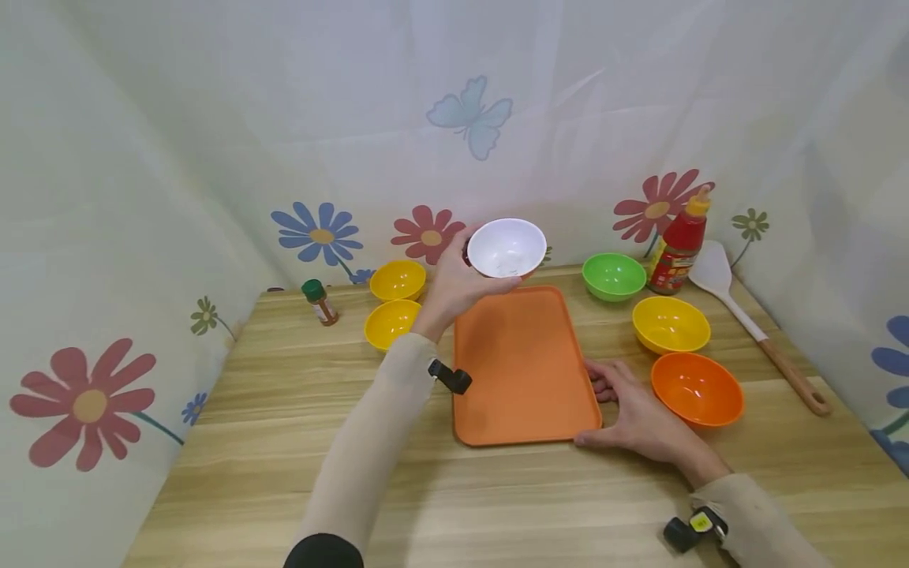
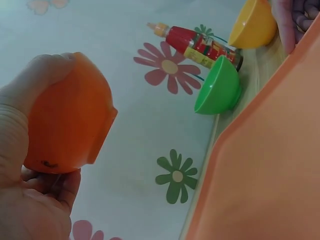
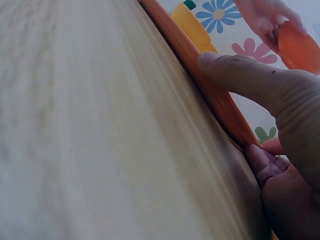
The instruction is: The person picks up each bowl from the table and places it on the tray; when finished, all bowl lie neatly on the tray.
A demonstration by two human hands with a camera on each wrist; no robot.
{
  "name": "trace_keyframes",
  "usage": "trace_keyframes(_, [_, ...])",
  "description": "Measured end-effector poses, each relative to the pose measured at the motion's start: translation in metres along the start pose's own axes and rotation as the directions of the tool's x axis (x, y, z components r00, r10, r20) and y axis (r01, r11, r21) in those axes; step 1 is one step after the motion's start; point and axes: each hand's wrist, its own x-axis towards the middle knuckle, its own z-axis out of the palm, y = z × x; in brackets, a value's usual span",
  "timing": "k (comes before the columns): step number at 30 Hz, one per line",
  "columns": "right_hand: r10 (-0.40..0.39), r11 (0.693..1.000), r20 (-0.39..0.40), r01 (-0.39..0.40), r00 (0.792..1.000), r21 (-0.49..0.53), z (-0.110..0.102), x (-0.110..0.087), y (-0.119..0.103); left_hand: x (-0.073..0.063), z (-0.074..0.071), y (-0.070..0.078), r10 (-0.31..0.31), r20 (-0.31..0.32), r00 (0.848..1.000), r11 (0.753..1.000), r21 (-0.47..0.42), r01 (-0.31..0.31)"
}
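Observation:
My left hand point(image 1: 458, 282) holds a bowl point(image 1: 507, 248), white inside and orange outside, raised above the far end of an orange tray point(image 1: 521, 371). In the left wrist view the thumb and fingers grip opposite sides of the bowl point(image 2: 70, 120), which is tipped. The tray lies on the wooden table. At its near right corner my right hand point(image 1: 639, 414) grips the edge. The right wrist view shows the thumb against the tray's rim point(image 3: 220, 95) and the other fingers bent along the adjoining side. Part of those fingers is hidden.
Two yellow bowls point(image 1: 393, 324) and a green-capped jar point(image 1: 319, 302) stand left. On the right are a green bowl point(image 1: 614, 277), a yellow bowl point(image 1: 671, 324), an orange bowl point(image 1: 697, 389), a red sauce bottle point(image 1: 678, 248) and a spatula point(image 1: 756, 327). A flowered curtain point(image 1: 341, 158) hangs behind.

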Motion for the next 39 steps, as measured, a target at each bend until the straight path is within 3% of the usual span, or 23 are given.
trace_keyframes(9, [-0.012,1.0,-0.016,0.012,1.0,-0.023,0.002,0.001,0.001,0.018,0.03,-0.009,0.023,0.031,0.999,0.999,-0.049,-0.022])
trace_keyframes(16, [-0.027,1.0,-0.019,0.027,0.999,-0.013,0.001,0.001,0.004,0.033,0.046,-0.028,0.0,0.04,0.999,0.999,-0.043,0.002])
trace_keyframes(25, [-0.009,1.0,-0.008,0.009,1.0,0.003,0.002,0.002,0.004,0.028,0.061,-0.045,-0.097,0.062,0.993,0.995,-0.001,0.097])
trace_keyframes(39, [0.007,1.0,-0.005,-0.007,1.0,-0.003,0.002,0.003,0.007,0.023,0.089,-0.069,-0.12,0.088,0.989,0.991,0.063,0.115])
